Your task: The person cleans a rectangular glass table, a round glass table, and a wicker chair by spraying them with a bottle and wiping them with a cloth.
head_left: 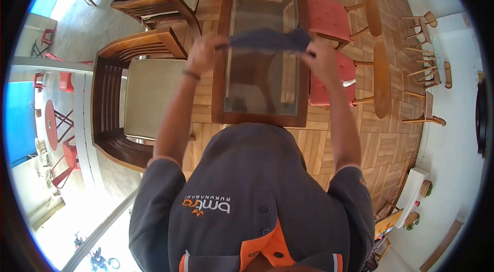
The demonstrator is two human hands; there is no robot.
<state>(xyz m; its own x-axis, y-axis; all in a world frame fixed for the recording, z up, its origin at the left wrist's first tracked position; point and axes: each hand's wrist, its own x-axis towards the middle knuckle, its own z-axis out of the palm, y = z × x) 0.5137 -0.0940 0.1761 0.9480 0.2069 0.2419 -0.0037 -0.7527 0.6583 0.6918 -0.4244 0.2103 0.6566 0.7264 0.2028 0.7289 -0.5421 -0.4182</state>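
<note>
A dark blue cloth (270, 40) is stretched between my two hands above a glass-topped wooden table (219, 86). Its left end is gripped by my left hand (204, 55), whose fingers are closed near the table's left edge. At the other end, my right hand (322, 58) pinches the cloth over the table's right edge, beside the red chairs. The cloth sags slightly and looks a little blurred. It hangs in front of the glass and hides part of it.
Two wooden armchairs with beige cushions (152, 97) stand at the left. Red-seated chairs (329, 14) line the table's right side. More wooden chairs (427, 110) are along the right wall, and red chairs (67, 81) show at the far left.
</note>
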